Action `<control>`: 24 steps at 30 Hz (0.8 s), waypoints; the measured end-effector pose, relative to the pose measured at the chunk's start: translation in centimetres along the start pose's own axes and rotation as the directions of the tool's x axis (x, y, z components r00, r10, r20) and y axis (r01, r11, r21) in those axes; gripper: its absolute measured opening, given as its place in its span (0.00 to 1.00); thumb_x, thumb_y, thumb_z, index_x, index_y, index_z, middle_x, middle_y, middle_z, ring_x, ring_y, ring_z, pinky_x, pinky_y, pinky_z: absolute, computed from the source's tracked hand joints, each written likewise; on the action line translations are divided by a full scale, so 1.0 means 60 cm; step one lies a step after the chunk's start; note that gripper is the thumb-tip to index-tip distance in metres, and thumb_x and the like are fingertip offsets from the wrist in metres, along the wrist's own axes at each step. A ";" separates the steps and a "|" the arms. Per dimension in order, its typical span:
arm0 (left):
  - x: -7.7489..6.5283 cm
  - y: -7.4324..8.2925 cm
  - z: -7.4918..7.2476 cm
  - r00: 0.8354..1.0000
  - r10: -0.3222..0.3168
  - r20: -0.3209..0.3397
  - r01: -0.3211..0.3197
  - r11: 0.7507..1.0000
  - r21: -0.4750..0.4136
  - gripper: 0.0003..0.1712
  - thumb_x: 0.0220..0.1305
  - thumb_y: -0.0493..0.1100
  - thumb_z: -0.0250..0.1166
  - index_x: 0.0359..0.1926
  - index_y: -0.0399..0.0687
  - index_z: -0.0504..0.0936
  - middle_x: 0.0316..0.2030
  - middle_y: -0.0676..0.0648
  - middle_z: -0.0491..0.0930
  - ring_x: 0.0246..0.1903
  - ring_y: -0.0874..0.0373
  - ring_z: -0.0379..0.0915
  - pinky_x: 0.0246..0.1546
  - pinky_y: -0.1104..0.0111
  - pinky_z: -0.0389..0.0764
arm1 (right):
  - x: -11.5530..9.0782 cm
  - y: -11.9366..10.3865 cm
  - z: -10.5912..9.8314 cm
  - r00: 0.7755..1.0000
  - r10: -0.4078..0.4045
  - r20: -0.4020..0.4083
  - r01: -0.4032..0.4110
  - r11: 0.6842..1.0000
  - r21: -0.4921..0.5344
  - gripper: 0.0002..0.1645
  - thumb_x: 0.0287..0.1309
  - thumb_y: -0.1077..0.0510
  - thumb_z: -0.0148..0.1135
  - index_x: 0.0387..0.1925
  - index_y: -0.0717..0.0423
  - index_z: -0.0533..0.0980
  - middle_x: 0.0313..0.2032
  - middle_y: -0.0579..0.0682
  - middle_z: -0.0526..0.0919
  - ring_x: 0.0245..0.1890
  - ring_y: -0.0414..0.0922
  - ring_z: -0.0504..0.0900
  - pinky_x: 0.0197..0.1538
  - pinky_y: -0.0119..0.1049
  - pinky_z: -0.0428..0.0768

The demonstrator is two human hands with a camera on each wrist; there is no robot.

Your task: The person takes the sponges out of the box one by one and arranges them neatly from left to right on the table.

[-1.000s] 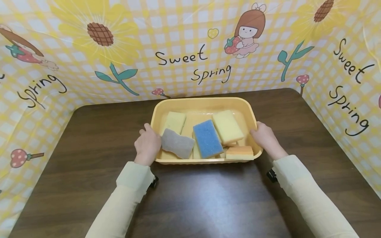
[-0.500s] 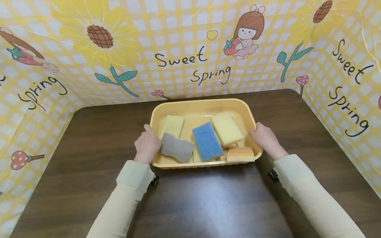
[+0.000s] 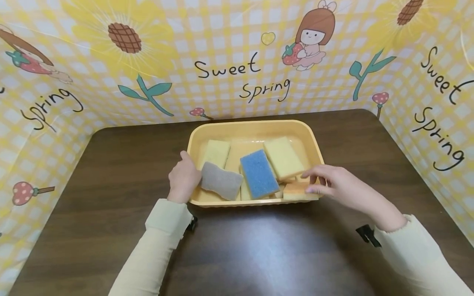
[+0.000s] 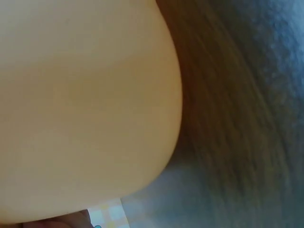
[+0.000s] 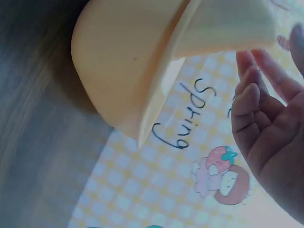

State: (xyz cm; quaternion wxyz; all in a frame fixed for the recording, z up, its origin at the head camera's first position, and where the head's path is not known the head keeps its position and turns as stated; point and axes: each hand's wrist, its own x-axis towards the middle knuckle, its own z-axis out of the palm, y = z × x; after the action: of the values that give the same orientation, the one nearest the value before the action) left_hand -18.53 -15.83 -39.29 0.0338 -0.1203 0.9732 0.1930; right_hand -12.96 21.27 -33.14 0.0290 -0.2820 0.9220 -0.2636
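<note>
A: Sponge (image 3: 296,190), orange-topped, front-right in tub (image 3: 240,132). Handling?
B: Light, squashy, probably; pinch its long sides. Right hand (image 3: 338,187) loosely parted, touching it, no grip; left hand (image 3: 184,176) grips tub.

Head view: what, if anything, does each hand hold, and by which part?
The left hand holds the tub by its left rim. The right hand is at the orange sponge; a grip cannot be confirmed.

The rectangular yellow plastic tub (image 3: 248,133) stands upright between the left hand (image 3: 184,176) and the right hand (image 3: 331,183), its left end in the left hand's grip. The orange-and-cream block sponge (image 3: 297,191) lies inside, orange face up, at the right hand's fingertips.
</note>
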 end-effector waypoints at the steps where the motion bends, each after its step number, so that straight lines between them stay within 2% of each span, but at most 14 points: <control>1: 0.000 0.000 -0.001 1.000 -0.001 0.000 0.001 1.000 0.003 0.26 0.61 0.42 0.54 0.55 0.30 0.58 0.35 0.29 0.79 0.34 0.36 0.79 0.37 0.45 0.77 | -0.006 -0.005 0.000 1.000 -0.026 0.012 0.026 0.999 -0.021 0.18 0.52 0.51 0.68 0.43 0.53 0.79 0.33 0.41 0.78 0.32 0.35 0.73 0.37 0.31 0.73; 5: -0.001 0.001 -0.002 1.000 -0.006 0.002 0.006 1.000 0.009 0.26 0.62 0.44 0.53 0.54 0.31 0.58 0.35 0.29 0.79 0.34 0.36 0.79 0.37 0.46 0.77 | -0.023 -0.014 0.004 0.998 -0.052 0.025 0.054 0.993 -0.109 0.21 0.43 0.49 0.73 0.41 0.49 0.79 0.35 0.38 0.77 0.35 0.35 0.73 0.39 0.33 0.74; 11: -0.003 0.003 -0.002 1.000 -0.016 0.002 0.016 1.000 0.015 0.26 0.62 0.43 0.54 0.54 0.32 0.58 0.36 0.29 0.79 0.34 0.37 0.79 0.37 0.47 0.77 | -0.034 -0.013 0.014 0.996 -0.081 -0.032 0.072 0.974 -0.217 0.20 0.41 0.56 0.76 0.39 0.49 0.79 0.37 0.40 0.78 0.34 0.36 0.76 0.38 0.34 0.77; 18: -0.003 0.002 -0.002 1.000 -0.025 0.008 0.025 1.000 0.015 0.26 0.61 0.43 0.54 0.55 0.32 0.58 0.36 0.30 0.79 0.35 0.38 0.79 0.37 0.48 0.77 | -0.035 -0.011 0.022 0.989 -0.111 -0.093 0.085 0.963 -0.256 0.19 0.39 0.61 0.76 0.36 0.50 0.78 0.35 0.41 0.79 0.36 0.38 0.79 0.39 0.38 0.78; 24: -0.003 0.002 -0.002 1.000 -0.020 -0.002 0.020 1.000 0.018 0.26 0.62 0.45 0.54 0.54 0.32 0.58 0.35 0.30 0.80 0.33 0.39 0.79 0.36 0.48 0.77 | -0.034 -0.006 0.025 0.995 -0.053 -0.081 0.032 0.968 -0.247 0.20 0.39 0.62 0.76 0.37 0.52 0.78 0.36 0.44 0.80 0.38 0.42 0.80 0.41 0.42 0.78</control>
State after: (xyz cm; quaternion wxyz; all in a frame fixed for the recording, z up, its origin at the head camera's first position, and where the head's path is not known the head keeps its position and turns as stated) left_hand -18.39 -15.75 -39.11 0.0359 -0.1299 0.9736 0.1840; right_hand -10.75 21.42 -34.48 -0.0520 -0.2914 0.9417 -0.1600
